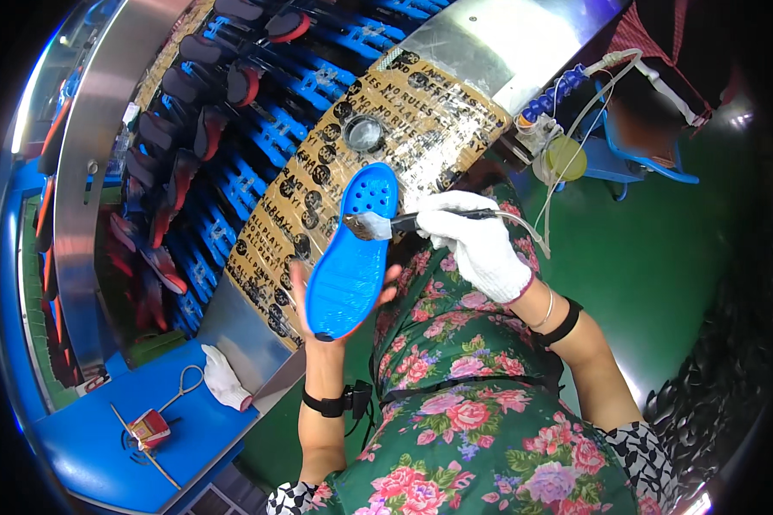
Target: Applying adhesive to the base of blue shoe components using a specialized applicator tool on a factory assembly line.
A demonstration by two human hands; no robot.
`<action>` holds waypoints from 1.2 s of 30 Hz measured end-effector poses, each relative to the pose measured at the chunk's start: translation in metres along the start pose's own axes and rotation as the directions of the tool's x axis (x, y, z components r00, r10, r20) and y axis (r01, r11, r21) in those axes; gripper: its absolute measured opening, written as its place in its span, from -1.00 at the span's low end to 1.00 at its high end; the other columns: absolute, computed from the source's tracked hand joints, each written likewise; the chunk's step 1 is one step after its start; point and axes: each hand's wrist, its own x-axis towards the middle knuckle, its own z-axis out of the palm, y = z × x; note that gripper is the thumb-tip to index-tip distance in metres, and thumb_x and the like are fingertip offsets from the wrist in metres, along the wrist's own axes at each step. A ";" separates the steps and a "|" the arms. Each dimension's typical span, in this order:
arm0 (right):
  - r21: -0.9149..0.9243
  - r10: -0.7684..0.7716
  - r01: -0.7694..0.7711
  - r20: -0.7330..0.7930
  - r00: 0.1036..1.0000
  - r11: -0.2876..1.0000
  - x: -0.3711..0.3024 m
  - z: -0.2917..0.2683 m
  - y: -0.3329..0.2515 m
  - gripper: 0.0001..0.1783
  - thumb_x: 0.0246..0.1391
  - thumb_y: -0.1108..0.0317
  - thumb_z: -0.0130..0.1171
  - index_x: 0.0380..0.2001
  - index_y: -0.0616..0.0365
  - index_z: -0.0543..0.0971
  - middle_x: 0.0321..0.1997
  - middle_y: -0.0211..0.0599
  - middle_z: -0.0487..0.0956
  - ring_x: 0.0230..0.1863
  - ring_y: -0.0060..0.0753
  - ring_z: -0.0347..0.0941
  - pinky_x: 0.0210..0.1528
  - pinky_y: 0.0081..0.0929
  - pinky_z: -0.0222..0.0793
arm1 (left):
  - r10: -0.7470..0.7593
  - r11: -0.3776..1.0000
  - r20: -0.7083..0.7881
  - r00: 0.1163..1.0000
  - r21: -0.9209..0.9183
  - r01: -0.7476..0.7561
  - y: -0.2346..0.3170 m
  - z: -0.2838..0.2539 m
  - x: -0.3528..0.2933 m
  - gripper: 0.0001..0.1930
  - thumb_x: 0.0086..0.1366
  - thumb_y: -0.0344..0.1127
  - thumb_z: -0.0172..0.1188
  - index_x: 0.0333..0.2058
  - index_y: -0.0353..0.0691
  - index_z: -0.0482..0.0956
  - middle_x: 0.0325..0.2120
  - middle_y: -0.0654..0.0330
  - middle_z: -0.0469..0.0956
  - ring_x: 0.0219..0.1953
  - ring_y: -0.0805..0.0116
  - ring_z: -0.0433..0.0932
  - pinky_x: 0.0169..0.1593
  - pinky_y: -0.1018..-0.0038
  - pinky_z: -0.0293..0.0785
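My left hand (300, 299) supports a blue shoe sole (349, 279) from below, fingers showing along both edges; its palm is hidden. The sole's inner face is up, with round holes toward the far end and a wet-looking sheen. In a white glove, my right hand (465, 236) grips a brush (404, 223) by its dark handle. The brush's flat tip touches the sole just below the holes. A thin tube (528, 226) leads off from the handle's end.
A table edge covered with printed brown tape (318, 184) bears a round dark cup (364, 133). Beyond it, dark and red shoe uppers (180, 86) sit on a blue rack. A spare white glove (222, 378) lies on a blue surface (86, 438). A blue jointed hose (554, 94) stands right.
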 end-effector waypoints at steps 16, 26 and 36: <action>-0.552 -0.589 0.740 0.470 0.657 0.385 -0.001 0.051 -0.066 -0.80 -0.08 0.57 0.40 -0.30 0.27 0.70 -0.25 -0.14 0.70 -0.26 -0.32 0.65 -0.18 -0.40 0.56 | 0.023 0.978 0.244 0.969 -0.208 0.029 -0.064 0.035 0.044 0.13 0.05 0.57 0.17 0.42 -0.06 0.09 0.32 -0.11 0.26 0.28 -0.22 0.34 0.29 -0.37 0.21; -0.519 -0.528 0.837 0.767 0.364 -0.177 -0.002 0.066 -0.061 -0.66 -0.12 0.47 0.36 -0.17 0.12 0.73 -0.23 -0.26 0.71 -0.25 -0.20 0.63 -0.18 -0.31 0.55 | 0.142 0.988 0.243 0.960 -0.097 -0.121 -0.065 -0.018 0.052 -0.13 0.35 0.34 0.02 0.46 -0.01 0.03 0.42 0.04 0.14 0.42 -0.03 0.18 0.45 -0.09 0.06; -0.573 -0.577 0.814 0.634 0.515 0.096 -0.007 0.052 -0.059 -0.74 -0.08 0.52 0.41 -0.24 0.18 0.69 -0.12 -0.15 0.71 -0.20 -0.30 0.66 -0.16 -0.33 0.57 | 0.272 0.898 0.022 0.962 0.353 -0.261 -0.057 0.012 0.056 0.00 0.23 0.43 0.10 0.44 -0.07 0.04 0.39 0.07 0.20 0.39 0.01 0.24 0.43 -0.07 0.11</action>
